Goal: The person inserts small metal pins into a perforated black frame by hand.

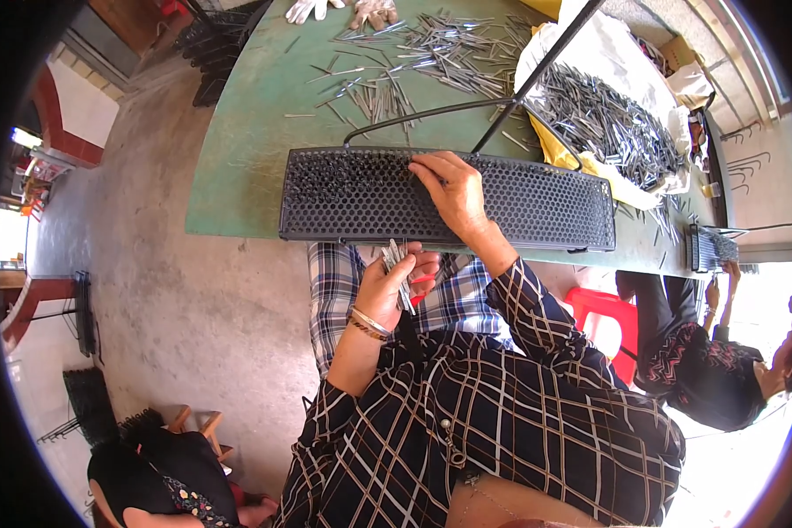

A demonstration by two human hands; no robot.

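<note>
A long black perforated rack (537,204) lies along the near edge of the green table (246,172), a bent black rod frame (431,114) rising behind it. My right hand (456,195) rests over its middle, fingertips pinched together at the upper rows of holes. Whatever sits between those fingertips is too small to make out. Below the rack's front edge, my left hand (384,286) is closed around a bundle of thin metal rods (394,255). Dark rod ends appear to fill many holes in the rack's upper left part; the right part shows bare holes.
Loose metal rods (453,53) are scattered across the far table. A white and yellow sack (607,110) heaped with rods lies at the right. Gloves (374,12) lie at the far edge. One person (704,370) works at another rack on the right; another person (163,475) is lower left.
</note>
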